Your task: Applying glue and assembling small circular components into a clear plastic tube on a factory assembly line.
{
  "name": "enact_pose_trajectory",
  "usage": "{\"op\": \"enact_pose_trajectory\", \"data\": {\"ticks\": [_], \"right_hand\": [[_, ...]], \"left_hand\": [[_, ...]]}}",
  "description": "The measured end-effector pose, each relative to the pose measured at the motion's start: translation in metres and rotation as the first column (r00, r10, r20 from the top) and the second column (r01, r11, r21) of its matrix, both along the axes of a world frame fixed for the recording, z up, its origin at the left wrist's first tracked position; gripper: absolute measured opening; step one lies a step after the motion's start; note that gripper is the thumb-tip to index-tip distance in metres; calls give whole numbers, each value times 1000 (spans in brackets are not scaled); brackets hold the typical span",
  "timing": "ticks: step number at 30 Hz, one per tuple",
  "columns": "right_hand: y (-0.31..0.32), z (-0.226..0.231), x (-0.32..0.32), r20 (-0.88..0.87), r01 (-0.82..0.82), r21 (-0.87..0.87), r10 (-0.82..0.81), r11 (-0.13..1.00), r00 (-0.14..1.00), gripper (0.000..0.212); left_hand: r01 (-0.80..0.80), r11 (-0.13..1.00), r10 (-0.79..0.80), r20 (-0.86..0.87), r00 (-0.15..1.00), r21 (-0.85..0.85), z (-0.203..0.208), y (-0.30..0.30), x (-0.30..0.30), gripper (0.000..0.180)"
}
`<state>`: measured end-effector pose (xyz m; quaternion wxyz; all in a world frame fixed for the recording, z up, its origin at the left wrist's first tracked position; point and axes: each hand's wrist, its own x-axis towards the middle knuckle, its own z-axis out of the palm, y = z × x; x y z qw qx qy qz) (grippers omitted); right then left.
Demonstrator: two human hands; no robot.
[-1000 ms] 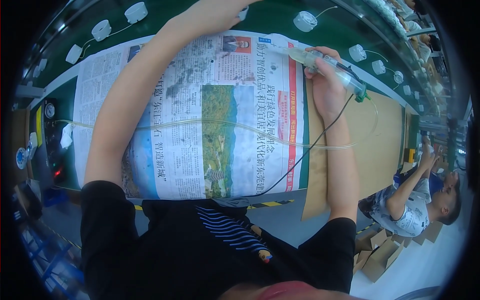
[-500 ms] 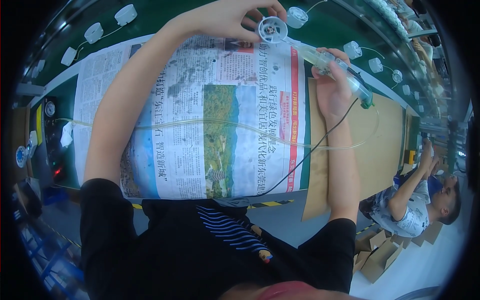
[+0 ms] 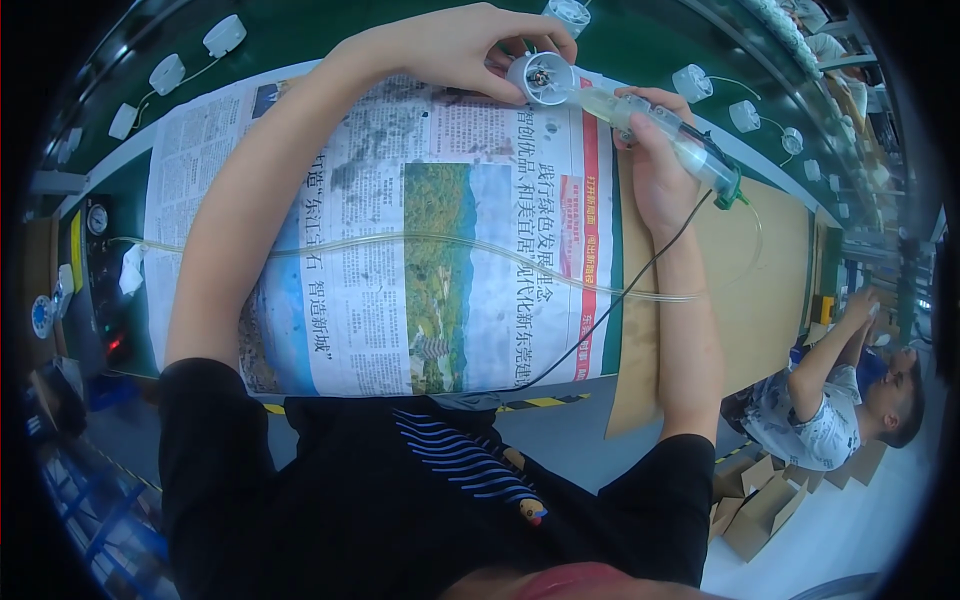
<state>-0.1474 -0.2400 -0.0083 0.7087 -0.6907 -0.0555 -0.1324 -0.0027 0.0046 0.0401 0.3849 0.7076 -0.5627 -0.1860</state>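
Gripped at its left rim by my left hand (image 3: 465,48) is a round white plastic housing (image 3: 541,92), its hollow side facing me with small parts inside. My right hand (image 3: 658,165) is wrapped round a clear dispensing syringe (image 3: 692,152) that has a green cap at its rear end. The syringe slants up to the left, its tip at the housing's right edge; whether they touch I cannot tell. From the cap a clear air tube (image 3: 430,238) loops back across the newspaper (image 3: 370,300) below my hands. A black cable (image 3: 600,322) also trails from near the syringe.
Several white housings (image 3: 224,36) with thin leads stand along the green conveyor belt (image 3: 330,22) at the far side. Brown cardboard (image 3: 765,290) lies right of the newspaper. A control box with a gauge (image 3: 97,219) is at left. Another person (image 3: 830,410) works at the right.
The white housings on the belt have shifted left. The held housing has dropped slightly nearer to me, and the syringe has tilted a little, its rear end moving slightly left.
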Motion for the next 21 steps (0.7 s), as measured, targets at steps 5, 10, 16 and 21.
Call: {"op": "enact_pose_trajectory", "data": {"ticks": [5, 10, 16, 21], "right_hand": [[0, -1, 1, 10, 1, 7, -1, 1000, 1000, 27], [-3, -2, 2, 10, -15, 64, 14, 998, 1000, 28], [-4, -2, 3, 0, -15, 67, 15, 998, 1000, 28], [-2, -1, 1, -14, -6, 36, 7, 999, 1000, 26]], "left_hand": [[-8, 1000, 7, 40, 999, 21, 0, 0, 1, 51], [-18, 998, 16, 21, 1000, 57, -2, 0, 2, 52], [2, 1000, -2, -16, 1000, -1, -4, -1, 1, 51], [2, 998, -2, 0, 1000, -62, 4, -1, -2, 51]]}}
